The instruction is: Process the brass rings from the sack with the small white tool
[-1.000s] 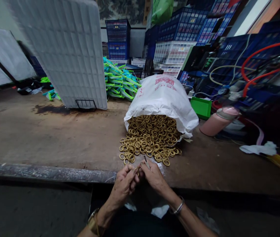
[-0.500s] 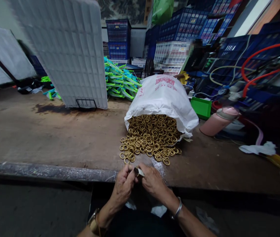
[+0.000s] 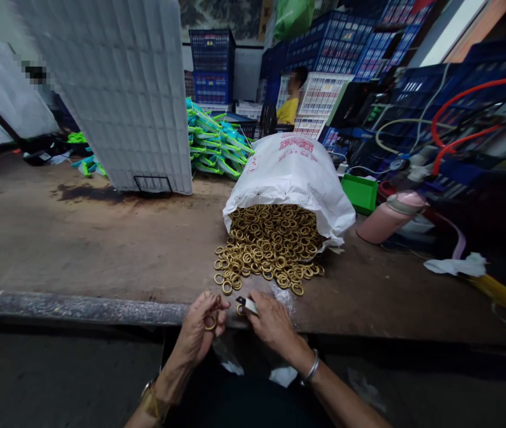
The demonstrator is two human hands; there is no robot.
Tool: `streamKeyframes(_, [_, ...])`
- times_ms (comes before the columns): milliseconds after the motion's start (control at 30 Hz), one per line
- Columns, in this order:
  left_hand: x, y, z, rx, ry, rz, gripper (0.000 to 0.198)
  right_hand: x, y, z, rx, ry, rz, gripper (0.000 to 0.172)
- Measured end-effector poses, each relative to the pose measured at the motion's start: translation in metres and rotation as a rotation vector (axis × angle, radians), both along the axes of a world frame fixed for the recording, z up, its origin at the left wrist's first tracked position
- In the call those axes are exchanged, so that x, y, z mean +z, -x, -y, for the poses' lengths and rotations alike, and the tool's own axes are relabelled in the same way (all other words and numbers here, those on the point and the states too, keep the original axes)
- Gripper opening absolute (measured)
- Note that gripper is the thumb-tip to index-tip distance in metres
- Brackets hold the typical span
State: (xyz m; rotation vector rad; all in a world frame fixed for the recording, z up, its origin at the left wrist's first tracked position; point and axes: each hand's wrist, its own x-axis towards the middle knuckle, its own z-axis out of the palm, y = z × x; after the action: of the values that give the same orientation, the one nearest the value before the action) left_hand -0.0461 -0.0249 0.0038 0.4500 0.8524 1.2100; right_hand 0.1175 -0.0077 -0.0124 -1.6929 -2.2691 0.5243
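Observation:
Just off the table's front edge, my left hand (image 3: 202, 327) holds a brass-coloured ring (image 3: 210, 322), its fingers curled around it. To its right, my right hand (image 3: 273, 321) grips a small knife (image 3: 248, 305) with a pale handle and a dark tip pointing left. Another ring (image 3: 239, 310) shows beside the knife, below its tip; whether my right fingers hold this one, I cannot tell. Beyond both hands, a pile of brass-coloured rings (image 3: 275, 238) spills out of a white woven sack (image 3: 288, 172) lying on its side.
On the wooden table (image 3: 101, 255) stands a tall white ribbed panel (image 3: 132, 101) at the left. Behind it lie green and blue pieces (image 3: 217, 145). A green tray (image 3: 360, 193) and a pink bottle (image 3: 389, 220) are to the right. A person in yellow (image 3: 288, 110) is near stacked crates (image 3: 211, 65).
My hands have drawn apart, the left moving left and turning so the ring in it shows. The knife stays in my right hand. A person in yellow has come into view behind the sack.

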Motion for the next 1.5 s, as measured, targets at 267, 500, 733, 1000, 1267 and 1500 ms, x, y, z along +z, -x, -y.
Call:
streamKeyframes(267, [-0.007,0.005,-0.002,-0.057,0.149,0.201,0.021,-0.007,0.001,-0.005,-0.049,-0.037,0.006,0.015])
streamKeyframes(500, [-0.009,-0.021,-0.002,-0.099,0.129,-0.097,0.032,-0.002,-0.008,-0.009,-0.032,-0.09,-0.203,0.011])
streamKeyframes(733, [-0.01,-0.036,-0.003,-0.126,-0.014,-0.325,0.036,0.01,-0.006,-0.004,0.003,-0.022,-0.38,0.005])
streamKeyframes(1000, [-0.002,-0.04,-0.005,-0.048,-0.3,-0.593,0.022,0.016,-0.004,-0.011,-0.042,0.187,-0.614,0.025])
streamKeyframes(1267, [-0.001,-0.041,-0.008,-0.275,-0.028,-0.246,0.028,0.022,-0.004,-0.015,-0.133,0.295,-0.696,0.022])
streamKeyframes(1500, [0.0,-0.044,-0.009,-0.242,-0.056,-0.123,0.027,0.017,-0.008,-0.019,-0.103,0.413,-0.863,0.026])
